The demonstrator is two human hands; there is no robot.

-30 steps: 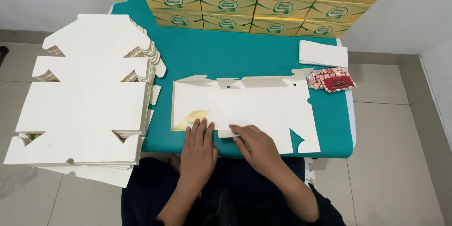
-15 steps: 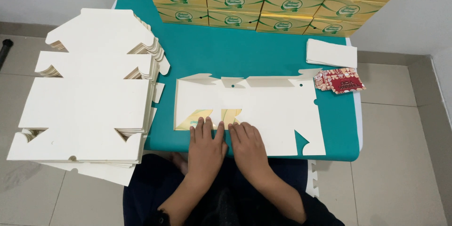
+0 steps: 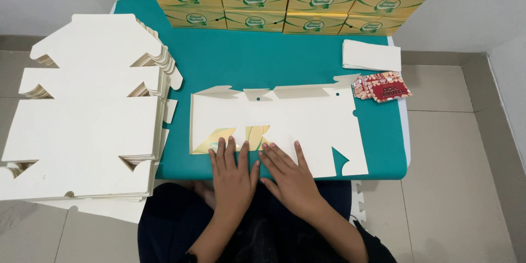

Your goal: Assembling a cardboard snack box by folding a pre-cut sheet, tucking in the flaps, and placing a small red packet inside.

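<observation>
Head view: both hands lie flat, fingers spread, side by side at the near edge of a teal bench (image 3: 285, 60). Left hand (image 3: 233, 172) and right hand (image 3: 290, 178) press a white die-cut carton blank (image 3: 296, 120), its folded flap showing glossy yellow. Tall stack of matching blanks (image 3: 82, 115) overhangs the left edge.

The person wore dark, near-black clothing over the lap and upper arms below the teal table (image 3: 307, 60). The left hand (image 3: 233, 172) and right hand (image 3: 290, 178) were bare, without rings.
</observation>
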